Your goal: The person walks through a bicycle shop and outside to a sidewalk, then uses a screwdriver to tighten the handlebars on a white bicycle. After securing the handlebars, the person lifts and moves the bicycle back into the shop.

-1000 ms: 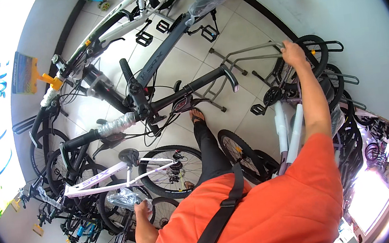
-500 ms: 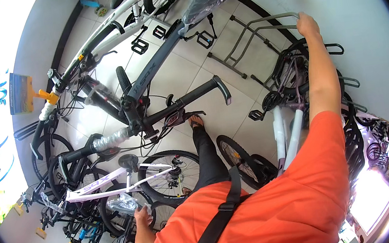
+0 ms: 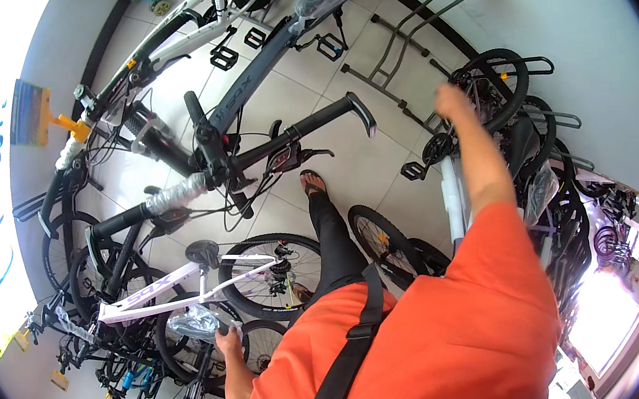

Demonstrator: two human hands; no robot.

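My right hand (image 3: 452, 99) is off the grey tubular metal bike stand (image 3: 405, 38), beside the wheel and frame of a bicycle at the right. Its fingers are blurred and curl away from view, so I cannot tell their state. The stand rests on the tiles, its long loop reaching toward the wall. My left hand (image 3: 229, 342) is closed on the end of a saddle wrapped in clear plastic (image 3: 194, 322). Just beyond it stands a white bicycle frame (image 3: 156, 290) with a dark saddle (image 3: 202, 252).
A grey-blue bicycle (image 3: 251, 81) with wide handlebars (image 3: 296, 133) stands ahead of me. Behind it is a white bicycle (image 3: 198, 36). Several bicycles crowd the left side. At the right, a wheel (image 3: 508, 87) sits among black metal rack loops (image 3: 537, 64) along the wall.
My right hand has let go of the bike stand's loop and come back left and nearer. The loop's end now reaches farther up the wall. My left hand stays at the wrapped saddle.
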